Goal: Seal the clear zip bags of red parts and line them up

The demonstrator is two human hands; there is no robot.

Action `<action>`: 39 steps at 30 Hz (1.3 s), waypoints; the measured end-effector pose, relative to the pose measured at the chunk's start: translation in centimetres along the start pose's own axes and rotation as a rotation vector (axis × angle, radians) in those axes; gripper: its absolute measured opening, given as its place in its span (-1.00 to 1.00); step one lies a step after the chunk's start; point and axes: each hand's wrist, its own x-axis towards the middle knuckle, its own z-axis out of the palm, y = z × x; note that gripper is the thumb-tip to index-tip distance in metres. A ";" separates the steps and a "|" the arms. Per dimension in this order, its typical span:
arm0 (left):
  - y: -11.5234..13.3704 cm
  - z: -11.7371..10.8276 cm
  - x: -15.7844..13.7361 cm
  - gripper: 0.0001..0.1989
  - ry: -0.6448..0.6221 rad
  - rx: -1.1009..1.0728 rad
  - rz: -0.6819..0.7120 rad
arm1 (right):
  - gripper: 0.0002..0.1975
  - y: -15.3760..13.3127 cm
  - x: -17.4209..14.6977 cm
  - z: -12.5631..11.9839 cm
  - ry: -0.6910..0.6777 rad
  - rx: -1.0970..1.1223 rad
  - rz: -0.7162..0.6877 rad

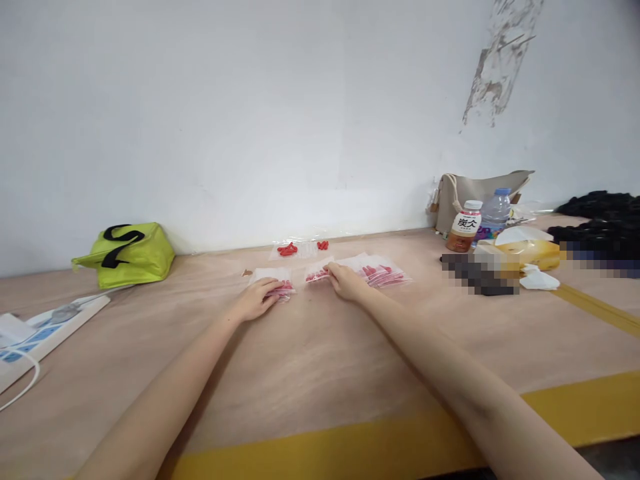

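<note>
Small clear plastic bags with red pieces inside lie in a row on the brown table covering. My left hand (257, 300) has its thumb and fingers closed on the near side of a stack of bags (286, 288). A little to the right, my right hand (345, 281) pinches the edge of another bag (316, 275), its fingertips at the bag's upper right. Behind and right of that hand, more filled bags (385, 273) lie fanned out and overlapping. Near the wall are loose-looking red pieces (287, 249) and a smaller red cluster (323, 245), both on or in clear plastic.
A lime-green bag (135, 253) and a white power strip (55, 333) stand at left. On the right are a brown drink bottle (464, 227), a clear bottle (495, 212), a grey bag (445, 200), a yellow tissue pack (530, 250) and black fabric (605, 217). Yellow tape edges the table.
</note>
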 end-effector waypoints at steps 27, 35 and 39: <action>13.2 0.9 -2.5 -0.63 0.328 -0.196 0.193 | -0.70 -2.7 -11.0 -4.2 0.133 -0.087 -0.245; 13.9 0.8 -2.0 -0.64 0.113 -0.361 0.386 | -0.85 -2.9 -10.9 -4.4 0.125 -0.210 -0.575; 12.5 1.3 -2.7 -0.67 0.142 -0.295 0.338 | -0.84 -3.3 -10.9 -4.6 0.050 -0.197 -0.560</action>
